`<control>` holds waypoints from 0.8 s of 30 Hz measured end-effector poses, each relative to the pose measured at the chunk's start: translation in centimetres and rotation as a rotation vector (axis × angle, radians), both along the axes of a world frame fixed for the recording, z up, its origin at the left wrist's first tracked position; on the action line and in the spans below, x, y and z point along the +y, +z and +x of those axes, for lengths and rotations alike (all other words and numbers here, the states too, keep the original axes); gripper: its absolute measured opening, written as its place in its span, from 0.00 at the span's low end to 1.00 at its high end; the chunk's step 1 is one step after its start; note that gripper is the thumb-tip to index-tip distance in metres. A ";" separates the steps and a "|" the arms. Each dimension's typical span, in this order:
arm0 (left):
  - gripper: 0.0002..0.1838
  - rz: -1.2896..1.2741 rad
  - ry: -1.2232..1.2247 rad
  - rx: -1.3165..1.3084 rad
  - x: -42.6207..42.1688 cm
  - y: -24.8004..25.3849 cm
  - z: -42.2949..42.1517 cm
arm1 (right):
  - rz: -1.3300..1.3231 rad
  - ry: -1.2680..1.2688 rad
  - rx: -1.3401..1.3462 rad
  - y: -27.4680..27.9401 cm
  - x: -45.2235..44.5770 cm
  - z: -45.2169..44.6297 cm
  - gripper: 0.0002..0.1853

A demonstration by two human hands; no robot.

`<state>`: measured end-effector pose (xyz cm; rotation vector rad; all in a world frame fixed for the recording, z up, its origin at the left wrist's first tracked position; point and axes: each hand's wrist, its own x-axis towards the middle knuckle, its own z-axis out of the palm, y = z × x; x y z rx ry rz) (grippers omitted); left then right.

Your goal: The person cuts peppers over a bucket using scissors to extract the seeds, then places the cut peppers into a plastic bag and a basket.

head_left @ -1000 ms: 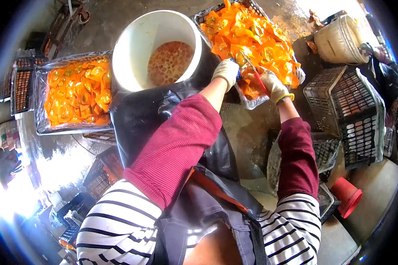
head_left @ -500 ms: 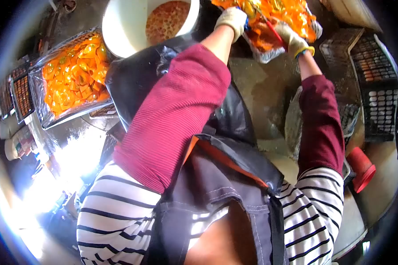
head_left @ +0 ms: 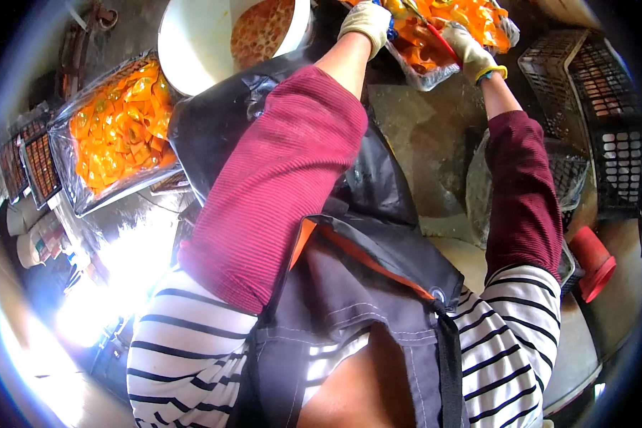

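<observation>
At the top edge, my left hand point(head_left: 366, 27), in a pale knit glove, is at the near left side of a plastic-lined tray point(head_left: 429, 80). Its fingers look curled beside something blue; what they grip, if anything, I cannot make out. My right hand point(head_left: 466, 53), in a matching glove with a yellow cuff, is closed around a red-handled tool point(head_left: 442, 43). The tool slants up and left over glossy orange pieces point(head_left: 471, 13) in the tray. Its far end is not clear, so I cannot tell its kind.
A white bucket point(head_left: 192, 50) with reddish-brown contents stands left of my hands. Farther left is another plastic-lined tray point(head_left: 85, 203) of orange pieces. Dark plastic crates point(head_left: 617, 164) and a red container point(head_left: 592, 264) are at right. A black apron point(head_left: 221, 143) covers my front.
The whole view has shifted slightly. Both hands and the tray beneath them appear a little higher in the picture. My right hand still holds the red-handled tool.
</observation>
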<state>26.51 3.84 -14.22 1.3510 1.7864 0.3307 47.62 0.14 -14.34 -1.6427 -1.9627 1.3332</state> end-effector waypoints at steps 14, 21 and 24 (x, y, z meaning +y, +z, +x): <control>0.16 0.179 -0.170 0.142 -1.3 3.6 0.1 | -0.132 -0.127 0.111 3.5 -0.4 -1.3 0.14; 0.25 -0.224 0.253 -1.145 -0.9 3.0 0.5 | -0.485 -0.207 0.269 6.0 -0.1 -1.0 0.27; 0.26 -0.207 0.163 -1.144 -1.0 3.6 0.6 | -0.490 -0.196 0.282 8.0 -0.2 -1.8 0.26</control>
